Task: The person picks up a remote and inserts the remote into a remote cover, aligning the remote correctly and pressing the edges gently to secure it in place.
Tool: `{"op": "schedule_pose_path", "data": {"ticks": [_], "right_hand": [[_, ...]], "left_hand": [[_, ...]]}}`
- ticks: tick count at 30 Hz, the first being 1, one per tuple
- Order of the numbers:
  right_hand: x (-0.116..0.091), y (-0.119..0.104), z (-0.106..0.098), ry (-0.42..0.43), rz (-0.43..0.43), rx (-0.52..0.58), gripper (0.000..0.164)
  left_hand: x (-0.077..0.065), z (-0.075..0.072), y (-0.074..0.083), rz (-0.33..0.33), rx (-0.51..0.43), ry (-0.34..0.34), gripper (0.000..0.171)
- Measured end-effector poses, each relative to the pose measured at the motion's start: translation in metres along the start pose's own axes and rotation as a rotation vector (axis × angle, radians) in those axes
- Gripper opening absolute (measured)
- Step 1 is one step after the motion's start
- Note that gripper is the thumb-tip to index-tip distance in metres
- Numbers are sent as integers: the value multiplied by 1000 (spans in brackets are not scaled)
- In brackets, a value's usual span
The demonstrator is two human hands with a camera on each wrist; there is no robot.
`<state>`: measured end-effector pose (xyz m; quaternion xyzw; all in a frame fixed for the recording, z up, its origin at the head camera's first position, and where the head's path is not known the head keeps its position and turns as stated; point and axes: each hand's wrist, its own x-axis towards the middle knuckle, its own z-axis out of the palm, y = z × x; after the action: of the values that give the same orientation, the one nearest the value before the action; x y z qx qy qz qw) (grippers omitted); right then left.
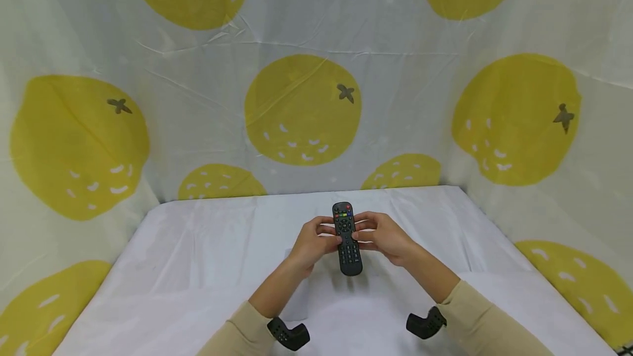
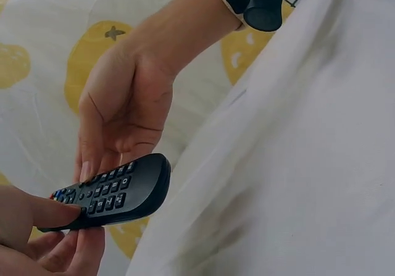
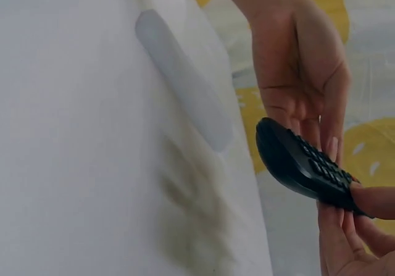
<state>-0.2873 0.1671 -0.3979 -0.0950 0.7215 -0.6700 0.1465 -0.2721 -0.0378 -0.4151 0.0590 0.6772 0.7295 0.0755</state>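
Note:
A black remote control (image 1: 348, 238) is held up over the white table, its buttons facing the head camera and its top end pointing away. My left hand (image 1: 314, 243) grips its left edge, thumb on the face and fingers behind. From the other side my right hand (image 1: 388, 237) pinches the right edge the same way. The left wrist view shows the remote (image 2: 117, 192) tilted, with its rounded lower end toward that camera. A long pale object (image 3: 184, 81) with rounded ends lies on the table, below the remote; in the head view it is faint and partly behind the left forearm.
The white-covered table (image 1: 212, 257) is enclosed by hanging cloth (image 1: 198, 103) printed with yellow fruit at the back and both sides. Black wrist devices (image 1: 289, 335) are worn at both sleeves. Shadows of the hands and remote fall on the table.

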Motion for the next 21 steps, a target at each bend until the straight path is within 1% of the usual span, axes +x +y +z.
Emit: {"op": "schedule_pose_path", "data": {"ticks": [6,12,16,21], "right_hand": [[2,-12,6,-17,-46,-8,42],[3,-21,18,-20,-87,-16,42],[1,-26,26,-42,-111,-12,42],[-5,-36,34,-58,-162,5,41]], "left_hand": [[-7,-9,15,35,10,0,51],[-15,-21,24,105,24,-15,52],[-23,-29,31,139,41,-21,51],[-30,-36,40,181,67,-31,51]]}}
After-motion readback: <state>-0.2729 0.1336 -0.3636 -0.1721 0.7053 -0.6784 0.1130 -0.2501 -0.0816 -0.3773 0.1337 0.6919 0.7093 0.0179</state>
